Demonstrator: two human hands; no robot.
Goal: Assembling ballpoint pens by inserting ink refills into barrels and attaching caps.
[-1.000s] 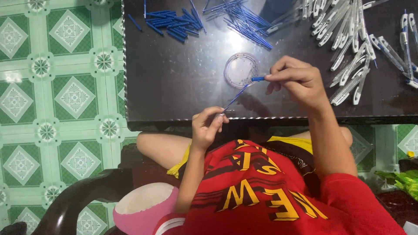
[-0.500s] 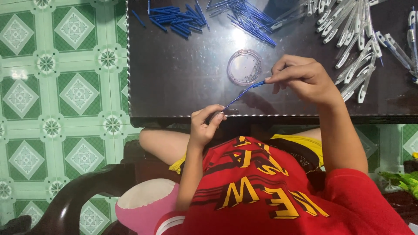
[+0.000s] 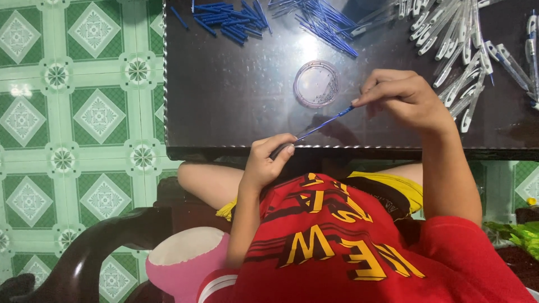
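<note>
- At the dark table's (image 3: 224, 112) near edge, the left hand (image 3: 266, 163) pinches the blue refill's (image 3: 325, 124) lower end, steadying it.
- Slightly farther in, the right hand (image 3: 407, 101) clamps its upper end.
- Beyond, the clear dish (image 3: 316, 84) sits within reach, blue refills (image 3: 325, 19) and pen barrels (image 3: 455, 39) at the far edge.

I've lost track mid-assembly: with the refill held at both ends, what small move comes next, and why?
Probably ease the thin blue refill further along its own line into whatever the left hand pinches. The right hand grips its far end, and the refill spans straight between them above the table edge.
</note>
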